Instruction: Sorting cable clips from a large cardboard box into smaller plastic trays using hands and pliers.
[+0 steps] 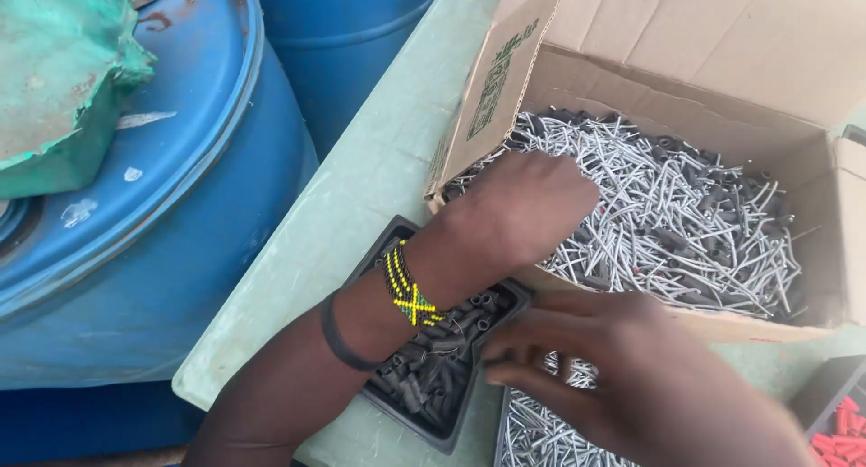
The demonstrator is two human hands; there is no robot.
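Left hand (523, 205) reaches into the cardboard box (631, 88), fingers buried among the metal pins (686, 223); grip cannot be determined. Right hand (622, 386), fingers loosely curled, blurred, hovers over the black tray (433, 377) of dark sleeves

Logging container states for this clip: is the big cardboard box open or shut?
Open. The cardboard box has its flaps up, showing metal pins; the left hand reaches inside.
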